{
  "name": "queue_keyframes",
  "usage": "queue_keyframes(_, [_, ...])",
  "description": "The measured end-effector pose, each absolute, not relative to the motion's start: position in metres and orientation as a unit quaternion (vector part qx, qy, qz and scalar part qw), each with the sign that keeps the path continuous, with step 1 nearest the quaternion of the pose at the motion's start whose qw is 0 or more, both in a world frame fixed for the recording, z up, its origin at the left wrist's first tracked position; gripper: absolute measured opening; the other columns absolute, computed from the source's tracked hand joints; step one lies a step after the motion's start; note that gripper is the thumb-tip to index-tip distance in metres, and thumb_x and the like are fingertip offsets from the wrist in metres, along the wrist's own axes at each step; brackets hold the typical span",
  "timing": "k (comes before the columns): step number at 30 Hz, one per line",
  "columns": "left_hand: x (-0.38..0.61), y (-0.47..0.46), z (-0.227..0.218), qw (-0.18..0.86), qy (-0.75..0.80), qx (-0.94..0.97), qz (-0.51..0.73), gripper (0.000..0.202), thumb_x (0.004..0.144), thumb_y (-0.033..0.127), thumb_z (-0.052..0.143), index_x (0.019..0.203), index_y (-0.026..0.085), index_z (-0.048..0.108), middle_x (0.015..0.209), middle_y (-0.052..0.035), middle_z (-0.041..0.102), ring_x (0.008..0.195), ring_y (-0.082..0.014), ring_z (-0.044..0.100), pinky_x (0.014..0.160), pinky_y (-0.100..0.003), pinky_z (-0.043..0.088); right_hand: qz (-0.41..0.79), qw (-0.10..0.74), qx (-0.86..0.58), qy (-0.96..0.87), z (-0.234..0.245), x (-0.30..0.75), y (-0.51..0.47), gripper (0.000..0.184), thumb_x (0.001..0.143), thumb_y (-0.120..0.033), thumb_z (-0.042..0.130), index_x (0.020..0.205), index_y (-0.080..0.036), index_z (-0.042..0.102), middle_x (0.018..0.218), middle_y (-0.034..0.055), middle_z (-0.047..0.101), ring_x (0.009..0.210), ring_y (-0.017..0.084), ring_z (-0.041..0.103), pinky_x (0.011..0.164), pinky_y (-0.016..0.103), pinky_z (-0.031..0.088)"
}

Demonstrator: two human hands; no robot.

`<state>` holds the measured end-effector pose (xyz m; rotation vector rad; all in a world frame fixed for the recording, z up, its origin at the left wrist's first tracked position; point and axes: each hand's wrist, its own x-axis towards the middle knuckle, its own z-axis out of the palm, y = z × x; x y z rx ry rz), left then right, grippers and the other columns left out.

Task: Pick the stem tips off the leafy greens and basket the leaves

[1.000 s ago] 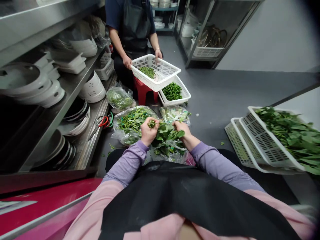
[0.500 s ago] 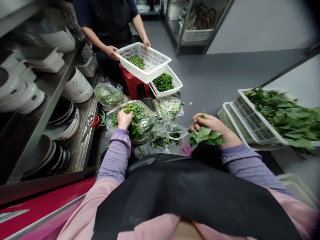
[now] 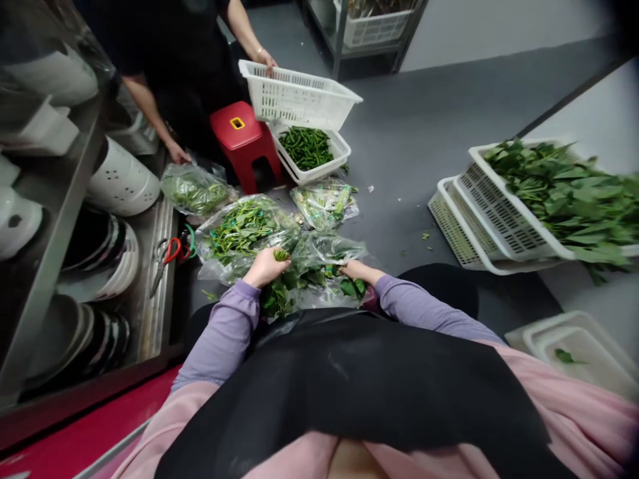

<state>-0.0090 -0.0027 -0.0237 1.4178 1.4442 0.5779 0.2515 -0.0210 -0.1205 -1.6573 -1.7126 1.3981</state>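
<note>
My left hand [image 3: 268, 267] is closed around a bunch of leafy greens; cut-looking stems [image 3: 281, 255] poke out above the fist and leaves [image 3: 277, 297] hang below. Just beyond it lies an open clear plastic bag of greens [image 3: 244, 227]. My right hand [image 3: 360, 271] reaches in to a second clear bag [image 3: 327, 245], its fingers pinched at the bag's right side. Dark green leaves [image 3: 353, 287] show right under that hand and seem held in it; the fingertips are partly hidden.
A co-worker's hand [image 3: 269, 61] holds a white basket [image 3: 304, 100] over a crate of green chillies [image 3: 307, 150]; the other touches a bagged bundle [image 3: 194, 189]. A red stool [image 3: 244, 136], scissors [image 3: 170, 256], shelved bowls [image 3: 114, 266] and a leaf-filled crate [image 3: 519, 219] surround me.
My right hand has moved left from beside the crates to the bag. My left hand has drawn nearer me with greens. The co-worker has lifted the basket off the stool and reached for a bag.
</note>
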Motion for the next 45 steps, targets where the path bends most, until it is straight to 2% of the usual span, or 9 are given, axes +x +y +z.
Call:
queue_keyframes(5, [0.001,0.009,-0.014,0.575,0.552,0.533,0.283,0.021,0.057,0.028,0.07,0.072,0.015,0.065,0.064,-0.0013,0.061,0.058,-0.0124,0.053,0.061,-0.025,0.042,0.576,0.115,-0.564,-0.58,-0.095,0.259,-0.021,0.018,0.055,-0.03,0.069,0.058,-0.015,0.059,0.051,-0.0014,0.056,0.048,0.01,0.046,0.051,0.023,0.039])
queue_keyframes(8, [0.016,0.009,-0.006,0.664,0.498,0.441,0.343,0.027,0.058,0.033,0.071,0.076,0.015,0.062,0.067,-0.0006,0.059,0.059,-0.0115,0.053,0.06,-0.025,0.043,0.629,0.172,-0.49,-0.579,-0.054,0.25,-0.032,0.027,0.062,-0.038,0.064,0.073,-0.013,0.062,0.062,-0.0007,0.059,0.054,0.01,0.05,0.055,0.022,0.041])
queue_keyframes(11, [0.031,0.006,-0.003,0.699,0.46,0.404,0.369,0.03,0.059,0.038,0.072,0.073,0.015,0.059,0.066,-0.0007,0.057,0.059,-0.0106,0.052,0.06,-0.025,0.044,0.488,0.289,-0.517,-0.641,-0.002,0.236,-0.035,0.024,0.07,-0.038,0.059,0.079,-0.015,0.063,0.072,0.0018,0.062,0.062,0.011,0.053,0.063,0.024,0.041])
queue_keyframes(15, [0.041,0.002,-0.001,0.711,0.442,0.383,0.392,0.035,0.064,0.047,0.068,0.067,0.015,0.056,0.063,0.0005,0.056,0.056,-0.0093,0.051,0.058,-0.024,0.043,0.344,0.205,-0.55,-0.733,0.033,0.202,-0.029,0.029,0.07,-0.04,0.062,0.093,-0.021,0.064,0.079,0.0044,0.066,0.07,0.017,0.058,0.068,0.027,0.04])
queue_keyframes(21, [0.034,-0.003,0.003,0.721,0.452,0.361,0.382,0.047,0.057,0.057,0.069,0.068,0.013,0.058,0.065,-0.0044,0.062,0.062,-0.0154,0.059,0.059,-0.027,0.047,0.349,0.194,-0.589,-0.703,0.016,0.169,-0.019,0.046,0.065,-0.053,0.064,0.095,-0.019,0.061,0.088,0.0075,0.066,0.076,0.02,0.059,0.066,0.028,0.04])
queue_keyframes(29, [0.012,-0.005,0.003,0.798,0.363,0.316,0.363,0.04,0.052,0.041,0.079,0.073,0.011,0.063,0.069,-0.0068,0.066,0.063,-0.0172,0.061,0.069,-0.033,0.049,0.564,0.306,-0.518,-0.566,0.015,0.169,-0.01,0.037,0.062,-0.048,0.064,0.074,-0.014,0.057,0.063,0.0001,0.058,0.056,0.01,0.049,0.057,0.024,0.039])
queue_keyframes(35, [0.003,-0.01,0.005,0.795,0.349,0.327,0.372,0.032,0.053,0.032,0.08,0.068,0.012,0.06,0.065,-0.0023,0.06,0.058,-0.0109,0.056,0.063,-0.026,0.047,0.574,0.346,-0.537,-0.513,0.017,0.177,-0.01,0.039,0.058,-0.049,0.064,0.074,-0.015,0.056,0.057,-0.0027,0.052,0.052,0.009,0.045,0.054,0.024,0.037])
queue_keyframes(41, [0.001,-0.009,0.009,0.801,0.331,0.339,0.366,0.025,0.056,0.025,0.075,0.068,0.013,0.056,0.072,-0.0023,0.059,0.06,-0.0095,0.054,0.06,-0.024,0.045,0.422,0.379,-0.569,-0.595,0.016,0.197,-0.009,0.029,0.065,-0.042,0.061,0.075,-0.014,0.058,0.067,0.0018,0.058,0.061,0.012,0.05,0.062,0.026,0.039])
queue_keyframes(45, [0.0,-0.007,0.008,0.797,0.325,0.329,0.388,0.023,0.051,0.016,0.067,0.07,0.014,0.054,0.077,-0.0032,0.06,0.064,-0.0117,0.055,0.062,-0.026,0.045,0.259,0.317,-0.615,-0.674,0.024,0.196,-0.011,0.024,0.073,-0.036,0.054,0.08,-0.015,0.062,0.071,0.0052,0.062,0.064,0.015,0.054,0.064,0.027,0.039])
